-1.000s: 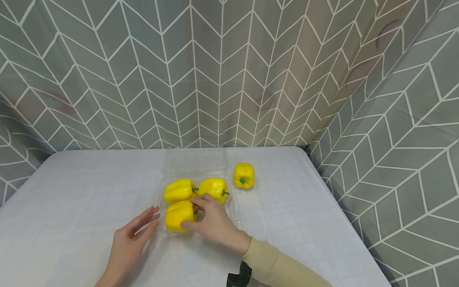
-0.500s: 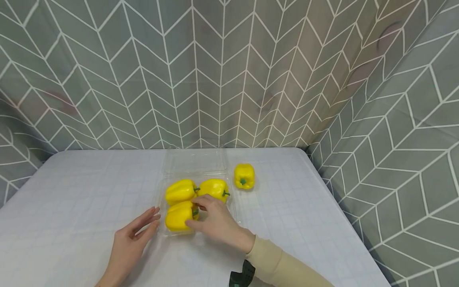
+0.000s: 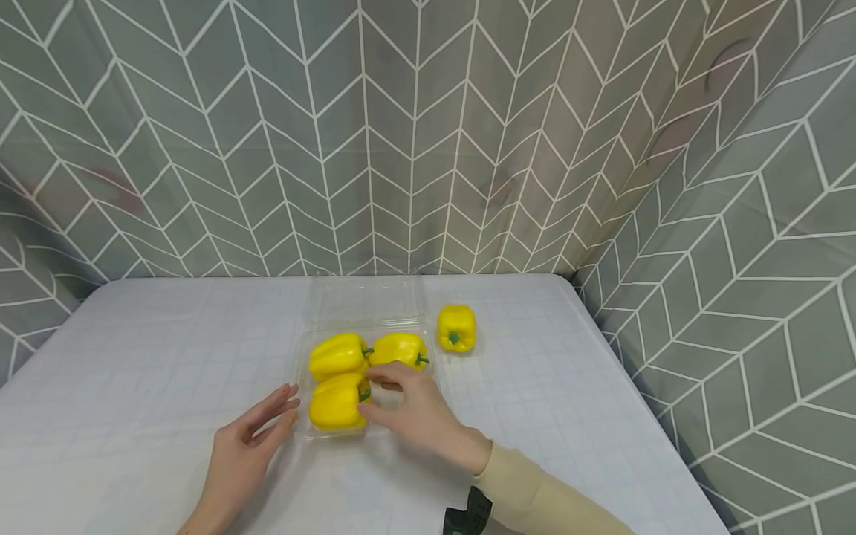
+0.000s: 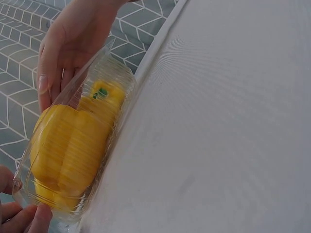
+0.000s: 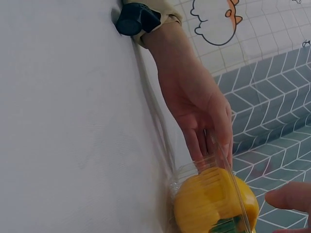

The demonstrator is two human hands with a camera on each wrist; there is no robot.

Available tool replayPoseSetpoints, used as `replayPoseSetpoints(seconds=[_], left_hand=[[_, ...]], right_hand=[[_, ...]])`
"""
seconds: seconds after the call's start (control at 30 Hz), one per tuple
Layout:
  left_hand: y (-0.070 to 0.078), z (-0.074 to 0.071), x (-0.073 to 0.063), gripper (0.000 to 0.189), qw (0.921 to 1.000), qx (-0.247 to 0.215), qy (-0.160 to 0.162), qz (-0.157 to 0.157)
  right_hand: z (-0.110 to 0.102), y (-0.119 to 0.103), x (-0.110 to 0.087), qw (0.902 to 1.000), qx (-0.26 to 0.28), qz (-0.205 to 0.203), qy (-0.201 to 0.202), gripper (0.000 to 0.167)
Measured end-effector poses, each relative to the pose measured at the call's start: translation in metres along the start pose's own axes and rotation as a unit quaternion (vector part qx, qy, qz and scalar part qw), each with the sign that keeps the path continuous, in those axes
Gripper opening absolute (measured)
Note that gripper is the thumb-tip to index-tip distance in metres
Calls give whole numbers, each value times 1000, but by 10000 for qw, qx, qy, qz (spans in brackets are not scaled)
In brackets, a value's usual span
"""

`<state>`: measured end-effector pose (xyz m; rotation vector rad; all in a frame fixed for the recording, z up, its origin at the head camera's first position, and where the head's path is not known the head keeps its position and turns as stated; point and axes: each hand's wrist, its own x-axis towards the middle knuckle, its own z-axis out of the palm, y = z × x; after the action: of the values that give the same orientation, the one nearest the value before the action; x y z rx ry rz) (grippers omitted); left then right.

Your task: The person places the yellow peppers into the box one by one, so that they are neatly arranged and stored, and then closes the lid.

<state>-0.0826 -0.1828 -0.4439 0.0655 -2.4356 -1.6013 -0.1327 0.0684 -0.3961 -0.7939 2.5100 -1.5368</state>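
Note:
A clear plastic clamshell container (image 3: 304, 423) lies with its lid folded back. It holds three yellow bell peppers: a front-left pepper (image 3: 334, 403), a back-left pepper (image 3: 336, 355) and a back-right pepper (image 3: 399, 347), all with green stems. My left hand (image 3: 241, 446) touches the container's left side with its fingertips, as the left wrist view shows up close. My right hand (image 3: 428, 412) hovers over the front-right part of the container, thumb and fingers spread beside the front-left pepper's stem. In the right wrist view its fingertip (image 5: 290, 195) stands apart from a pepper.
Another yellow bell pepper (image 3: 457, 327) sits on the table right of the container. The raised lid (image 3: 364, 301) reaches back to the far edge of the white-covered table (image 3: 154, 349). A patterned grey curtain (image 3: 388, 141) hangs behind.
My right hand has eased off the front-left pepper and drawn back to the right, leaving it lying in the container. The left hand has stayed in place.

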Motion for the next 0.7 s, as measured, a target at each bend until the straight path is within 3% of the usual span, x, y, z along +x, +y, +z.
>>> replayPoseSetpoints(seconds=[0.3, 0.7], left_hand=[[-1, 1, 1, 45, 9999, -93, -8, 62], [-3, 1, 1, 44, 9998, -108, 3, 152]], right_hand=[[-8, 4, -6, 9972, -61, -292, 690, 41], [-18, 7, -10, 9932, -62, -354, 1104, 42]])
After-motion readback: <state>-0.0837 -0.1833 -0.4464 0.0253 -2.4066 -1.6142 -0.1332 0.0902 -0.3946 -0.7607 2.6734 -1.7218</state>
